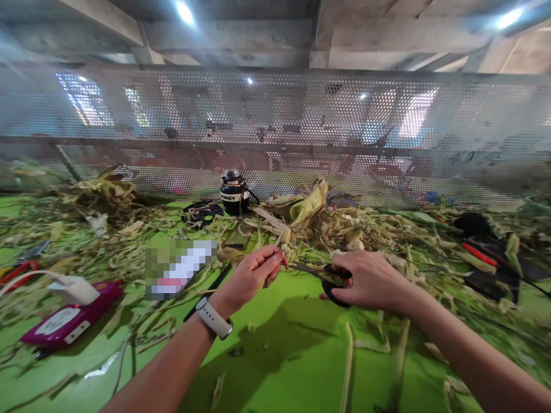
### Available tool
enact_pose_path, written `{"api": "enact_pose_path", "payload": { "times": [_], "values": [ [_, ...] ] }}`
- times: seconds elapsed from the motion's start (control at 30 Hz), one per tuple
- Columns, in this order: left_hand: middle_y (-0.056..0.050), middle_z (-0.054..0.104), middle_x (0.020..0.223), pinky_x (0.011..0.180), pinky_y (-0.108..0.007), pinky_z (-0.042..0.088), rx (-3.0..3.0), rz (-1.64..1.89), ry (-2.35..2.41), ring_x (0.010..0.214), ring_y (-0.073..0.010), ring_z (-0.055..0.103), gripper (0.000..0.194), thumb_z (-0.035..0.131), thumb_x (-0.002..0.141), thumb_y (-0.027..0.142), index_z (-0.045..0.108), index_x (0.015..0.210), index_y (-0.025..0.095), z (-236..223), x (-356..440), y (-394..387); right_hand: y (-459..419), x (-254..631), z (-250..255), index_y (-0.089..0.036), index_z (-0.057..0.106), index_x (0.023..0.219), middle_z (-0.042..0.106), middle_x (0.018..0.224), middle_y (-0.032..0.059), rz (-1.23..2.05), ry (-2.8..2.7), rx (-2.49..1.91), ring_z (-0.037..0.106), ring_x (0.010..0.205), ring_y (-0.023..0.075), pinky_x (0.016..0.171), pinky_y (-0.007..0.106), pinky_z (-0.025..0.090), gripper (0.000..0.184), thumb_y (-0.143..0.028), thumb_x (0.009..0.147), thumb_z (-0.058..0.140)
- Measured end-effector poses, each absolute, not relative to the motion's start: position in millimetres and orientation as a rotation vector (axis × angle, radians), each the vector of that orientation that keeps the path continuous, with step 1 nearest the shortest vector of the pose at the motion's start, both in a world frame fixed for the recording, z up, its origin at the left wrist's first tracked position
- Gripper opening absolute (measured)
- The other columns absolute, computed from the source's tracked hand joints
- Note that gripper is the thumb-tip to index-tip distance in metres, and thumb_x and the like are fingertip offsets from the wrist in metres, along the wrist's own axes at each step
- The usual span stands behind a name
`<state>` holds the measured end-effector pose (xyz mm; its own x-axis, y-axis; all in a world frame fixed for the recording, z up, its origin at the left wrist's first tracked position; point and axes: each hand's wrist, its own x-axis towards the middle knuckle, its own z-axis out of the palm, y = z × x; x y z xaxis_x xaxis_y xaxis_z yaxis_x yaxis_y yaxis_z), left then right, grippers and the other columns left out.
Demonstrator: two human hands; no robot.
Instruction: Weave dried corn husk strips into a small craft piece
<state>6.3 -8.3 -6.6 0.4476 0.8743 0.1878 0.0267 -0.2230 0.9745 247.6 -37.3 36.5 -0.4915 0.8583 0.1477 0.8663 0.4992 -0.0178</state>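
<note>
My right hand [365,279] grips black-handled scissors [321,272], blades pointing left toward my left hand. My left hand [252,275], with a white watch on its wrist, pinches a thin strip of dry leaf [282,252] just at the scissor tips. Both hands hover over a bright green table [284,344], in front of a pile of corn husks and dried leaves [301,215].
Husk strips litter the table on both sides. A magenta device [69,318] with a white plug and cable lies at the left, red-handled pliers [17,272] beyond it. A black jar [233,194] stands at the back before a perforated metal screen [275,126]. Black and red tools [486,255] lie at the right.
</note>
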Motion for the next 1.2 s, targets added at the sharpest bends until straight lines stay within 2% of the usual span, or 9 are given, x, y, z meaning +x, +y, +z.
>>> {"api": "enact_pose_path", "payload": {
  "times": [0.43,0.57,0.73,0.93,1.03,1.13,1.2],
  "values": [
    [0.006,0.038,0.053,0.046,-0.021,0.022,1.577,0.974,0.795,0.048,-0.0070,0.031,0.025,0.048,0.087,0.037,0.054,0.076,0.016,-8,8,-8,-33,249,31,-0.019,0.052,0.065,0.059,0.061,-0.0002,-0.109,-2.638,-1.477,0.046,0.054,0.0126,0.051,0.023,0.019,0.027,-0.044,0.076,0.053],
    [0.006,0.038,0.052,0.045,-0.020,0.021,1.390,0.985,0.728,0.046,-0.0059,0.029,0.022,0.055,0.084,0.036,0.056,0.076,0.015,-12,8,-5,-33,249,32,-0.019,0.052,0.065,0.060,0.062,-0.0003,-0.094,-2.643,-1.480,0.046,0.054,0.0123,0.051,0.023,0.019,0.020,-0.036,0.075,0.054],
    [0.009,0.032,0.048,0.046,-0.017,0.024,1.019,1.092,0.480,0.043,-0.0034,0.025,0.013,0.061,0.080,0.025,0.059,0.077,0.012,-13,2,0,-35,246,36,-0.019,0.055,0.067,0.061,0.064,0.0005,-0.040,-2.651,-1.473,0.049,0.056,0.0126,0.052,0.023,0.020,0.014,-0.030,0.076,0.053],
    [0.012,0.018,0.047,0.044,-0.015,0.028,0.808,1.067,0.278,0.040,-0.0024,0.012,0.013,0.064,0.078,0.021,0.060,0.072,0.011,-9,-8,1,-37,245,32,-0.019,0.061,0.070,0.065,0.067,0.0011,0.148,-2.685,-1.510,0.053,0.057,0.0144,0.050,0.022,0.023,0.026,-0.044,0.075,0.058],
    [0.011,0.014,0.048,0.044,-0.015,0.029,0.788,1.053,0.267,0.040,-0.0025,0.013,0.015,0.064,0.078,0.022,0.059,0.069,0.012,-9,-8,-1,-35,242,24,-0.019,0.063,0.073,0.064,0.065,0.0014,0.129,-2.622,-1.633,0.053,0.055,0.0149,0.049,0.022,0.023,0.024,-0.042,0.074,0.059],
    [0.011,0.015,0.049,0.045,-0.015,0.030,0.799,1.045,0.281,0.040,-0.0023,0.016,0.013,0.066,0.077,0.022,0.060,0.072,0.012,-10,-5,-2,-32,236,15,-0.020,0.065,0.082,0.067,0.075,0.0020,0.138,-2.562,-1.616,0.057,0.063,0.0161,0.052,0.022,0.028,0.019,-0.037,0.075,0.058],
    [0.011,0.019,0.048,0.046,-0.015,0.030,0.804,1.037,0.296,0.040,-0.0021,0.019,0.012,0.067,0.076,0.021,0.062,0.074,0.011,-11,-2,-3,-31,232,8,-0.021,0.066,0.088,0.067,0.086,0.0033,0.133,-2.532,-1.575,0.059,0.071,0.0173,0.054,0.023,0.031,0.023,-0.038,0.075,0.059]
  ]
}}
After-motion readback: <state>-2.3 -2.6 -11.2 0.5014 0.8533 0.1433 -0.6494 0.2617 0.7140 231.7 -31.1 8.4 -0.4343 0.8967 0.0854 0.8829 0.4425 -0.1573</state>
